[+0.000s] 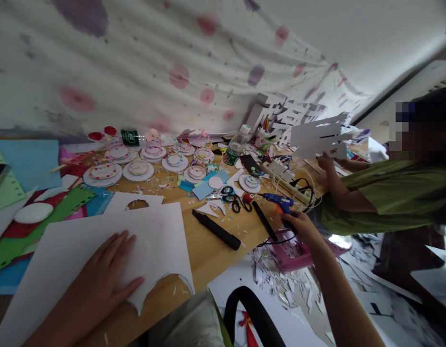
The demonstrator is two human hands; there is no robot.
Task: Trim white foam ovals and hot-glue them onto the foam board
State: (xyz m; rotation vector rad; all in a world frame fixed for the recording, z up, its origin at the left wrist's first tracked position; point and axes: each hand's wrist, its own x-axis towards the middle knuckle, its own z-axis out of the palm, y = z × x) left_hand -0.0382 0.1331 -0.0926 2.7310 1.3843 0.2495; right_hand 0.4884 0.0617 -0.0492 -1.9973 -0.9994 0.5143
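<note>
My left hand (109, 274) lies flat with its fingers stretched on a large white sheet of card or foam board (161, 226). A curved piece is cut out of the sheet's near edge, and a faint circle shows beside my fingers. My right hand (303, 227) is wrapped round the handle of a blue glue gun (280, 199) at the table's right edge; its nozzle points left. Close to the gun lie two pairs of scissors (228, 193) and a slim black stick (264, 219). A thick black marker or cutter (216, 229) rests between my hands.
Several small decorated paper cakes (138, 167) stand at the back near a clear bottle (237, 144). A power strip (291, 180) with cables sits to the right. Beyond it, a person in a green shirt holds a cut white sheet (317, 137). Paper scraps fill a pink basket (291, 262).
</note>
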